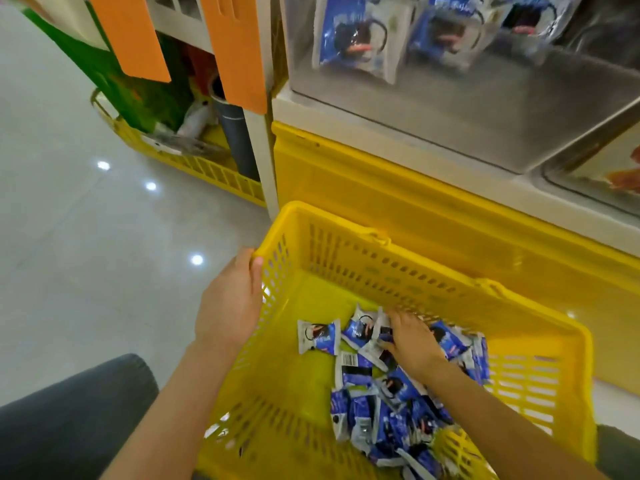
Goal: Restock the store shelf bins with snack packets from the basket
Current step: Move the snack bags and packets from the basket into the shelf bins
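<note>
A yellow slotted basket (388, 268) sits on the floor in front of the shelf. Several blue-and-white snack packets (381, 410) lie heaped in its right half, and one packet (317, 336) lies apart to the left. My left hand (230, 303) grips the basket's left rim at the far corner, fingers curled over the edge. My right hand (412, 339) is down inside the basket, fingers closed on packets at the top of the heap. Above, a clear shelf bin (467, 109) holds a few of the same packets (353, 36).
The shelf stands on a yellow base (363, 188). To the left, a second yellow basket (194, 164) on the floor holds a grey tube and green packaging, behind orange panels (235, 46). Glossy pale floor (86, 237) stretches left. My dark-clad knee (76, 417) is at lower left.
</note>
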The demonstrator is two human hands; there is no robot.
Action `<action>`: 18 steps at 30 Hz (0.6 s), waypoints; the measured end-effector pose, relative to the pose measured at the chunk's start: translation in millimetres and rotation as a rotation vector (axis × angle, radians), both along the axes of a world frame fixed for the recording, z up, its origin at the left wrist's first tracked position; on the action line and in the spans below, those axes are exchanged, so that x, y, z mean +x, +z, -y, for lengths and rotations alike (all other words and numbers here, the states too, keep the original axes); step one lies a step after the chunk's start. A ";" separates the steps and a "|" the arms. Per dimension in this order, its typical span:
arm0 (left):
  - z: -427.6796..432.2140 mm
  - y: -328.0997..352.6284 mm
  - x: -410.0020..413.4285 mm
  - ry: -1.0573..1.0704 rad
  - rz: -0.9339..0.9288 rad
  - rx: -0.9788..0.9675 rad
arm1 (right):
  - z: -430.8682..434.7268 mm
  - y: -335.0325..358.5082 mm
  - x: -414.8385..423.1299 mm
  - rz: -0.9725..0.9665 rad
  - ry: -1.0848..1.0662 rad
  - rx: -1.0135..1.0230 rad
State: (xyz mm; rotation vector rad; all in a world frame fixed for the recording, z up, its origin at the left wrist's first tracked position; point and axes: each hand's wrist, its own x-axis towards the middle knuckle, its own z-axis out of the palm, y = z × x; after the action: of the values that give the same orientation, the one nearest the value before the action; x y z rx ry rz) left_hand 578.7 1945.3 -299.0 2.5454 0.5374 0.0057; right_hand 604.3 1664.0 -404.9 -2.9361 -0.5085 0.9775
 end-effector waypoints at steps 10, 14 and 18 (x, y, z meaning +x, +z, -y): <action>70.0 -39.7 3.7 -0.433 0.003 -0.200 | 20.6 -20.3 11.8 -0.110 -0.102 0.115; 74.6 -103.5 7.0 -0.500 -0.416 -0.217 | 11.5 -21.4 18.6 -0.160 -0.140 0.244; 64.4 -140.6 -0.6 -0.553 -0.670 -0.088 | 1.3 -27.7 17.1 -0.166 -0.018 0.154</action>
State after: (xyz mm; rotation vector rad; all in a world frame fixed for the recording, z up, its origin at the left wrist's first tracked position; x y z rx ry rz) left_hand 578.1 1880.9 -439.6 2.4845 0.0401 -1.0632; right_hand 621.4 1662.7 -432.6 -2.6912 -0.5241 1.1138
